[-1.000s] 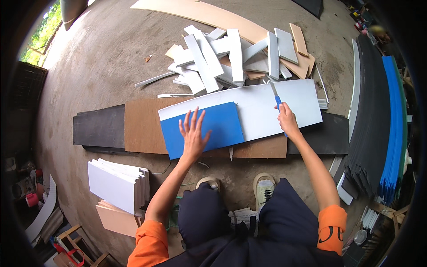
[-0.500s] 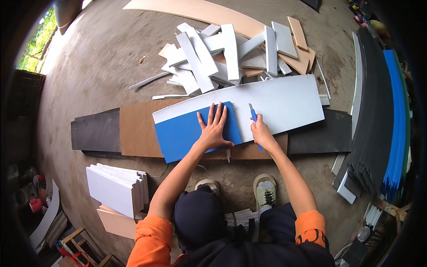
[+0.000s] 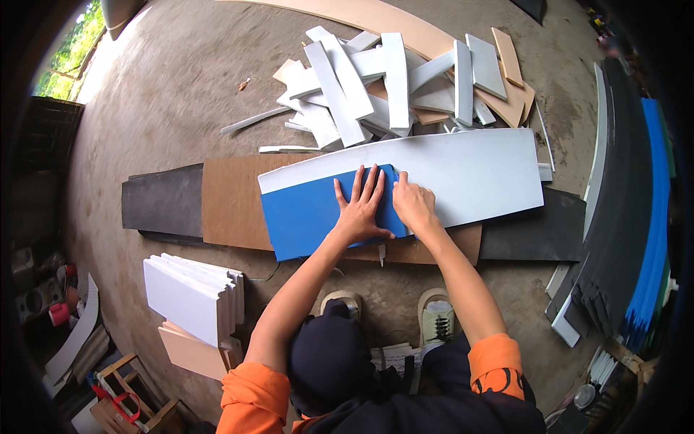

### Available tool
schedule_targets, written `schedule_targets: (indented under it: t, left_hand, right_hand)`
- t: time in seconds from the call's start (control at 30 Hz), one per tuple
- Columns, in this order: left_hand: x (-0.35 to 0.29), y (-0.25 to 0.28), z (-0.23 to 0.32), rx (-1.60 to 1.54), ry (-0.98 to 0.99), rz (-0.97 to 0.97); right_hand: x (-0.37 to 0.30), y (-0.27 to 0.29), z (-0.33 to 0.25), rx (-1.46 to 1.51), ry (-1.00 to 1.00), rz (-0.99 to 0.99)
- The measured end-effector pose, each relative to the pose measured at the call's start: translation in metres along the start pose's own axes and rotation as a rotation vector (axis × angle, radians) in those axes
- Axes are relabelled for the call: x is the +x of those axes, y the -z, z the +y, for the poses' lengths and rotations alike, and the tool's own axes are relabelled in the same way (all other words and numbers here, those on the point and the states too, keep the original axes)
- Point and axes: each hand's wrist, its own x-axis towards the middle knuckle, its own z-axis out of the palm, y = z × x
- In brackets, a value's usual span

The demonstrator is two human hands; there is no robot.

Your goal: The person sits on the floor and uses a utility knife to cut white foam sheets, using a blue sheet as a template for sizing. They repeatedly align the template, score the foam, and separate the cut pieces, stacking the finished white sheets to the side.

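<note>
My left hand is spread flat on a blue rectangular panel, pressing it against a longer white foam sheet. My right hand is closed in a fist round a blue utility knife, mostly hidden by the fingers. It is at the blue panel's right edge, close to the far corner, where the knife's tip meets the white sheet. Under the sheet lies a brown board, with dark grey boards showing at both ends.
White and tan offcuts lie heaped beyond the sheet. To the near left stand stacked white panels above tan ones. Long dark sheets and blue sheets lie along the right. A wooden frame stands at lower left.
My right hand has moved left from over the white sheet to the blue panel's right edge, bringing the knife down there. My left hand stays spread on the panel. The whole view has shifted slightly.
</note>
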Motion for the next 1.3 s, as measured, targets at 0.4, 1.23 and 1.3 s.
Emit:
schedule_targets:
  t: [0.4, 1.23, 1.3]
  left_hand:
    - [0.001, -0.005, -0.008, -0.042, -0.006, -0.028]
    - [0.003, -0.006, 0.0, 0.042, 0.106, -0.076]
    - [0.007, -0.005, -0.001, 0.044, 0.1, -0.07]
  right_hand:
    - [0.006, 0.002, -0.009, -0.005, -0.034, 0.008]
    - [-0.117, -0.026, 0.012, 0.132, -0.222, -0.242]
    - [-0.12, -0.026, 0.012, 0.143, -0.229, -0.241]
